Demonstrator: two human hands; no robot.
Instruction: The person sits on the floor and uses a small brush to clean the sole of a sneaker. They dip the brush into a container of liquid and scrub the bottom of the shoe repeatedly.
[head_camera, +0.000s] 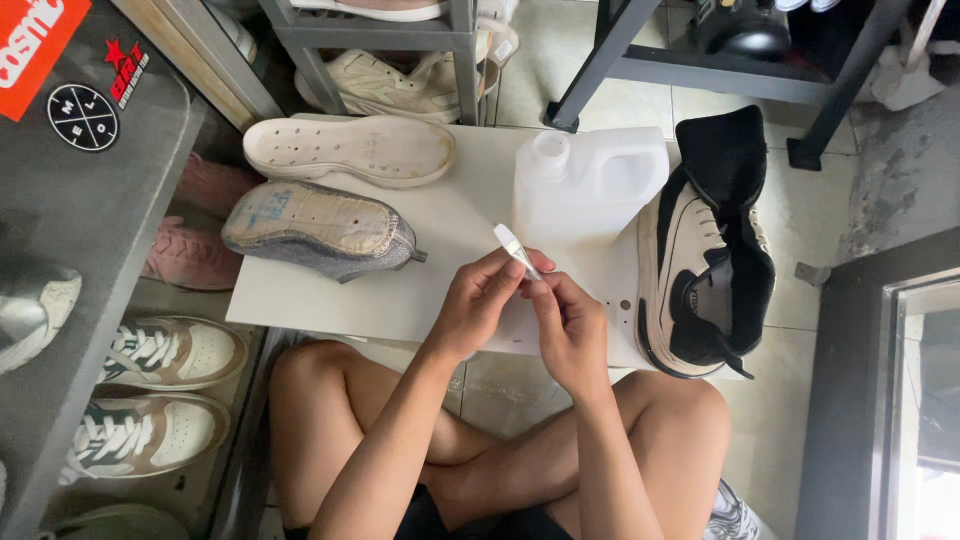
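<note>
A small white stick-like tool (516, 250), slim and flat, is held above the near edge of the low white surface (440, 290), pinched at its lower end between both hands. The left hand (478, 300) is closed around it, thumb and fingertips pressed on the tool's lower part. The right hand (568, 325) is likewise closed, its fingertips met at the tool's base, just beside those of the left. The upper end of the tool is seen tilted up and to the left, against the front of a translucent white plastic jug (590, 185) with a capped neck, which is stood on the surface directly behind the hands.

To the right of the jug, a black and cream sneaker (705, 250) is laid partly over the surface's right edge, its opening turned upward. On the left part of the surface, a grey knitted shoe upper (320, 228) is placed sole side up, and a detached white perforated sole (350, 150) is laid just behind it, the two being near but apart.

Crossed bare legs (480, 440) are observed below the surface. White and tan sneakers (165, 355) are noted on the floor at the left, beside a grey shelf (90, 190).
</note>
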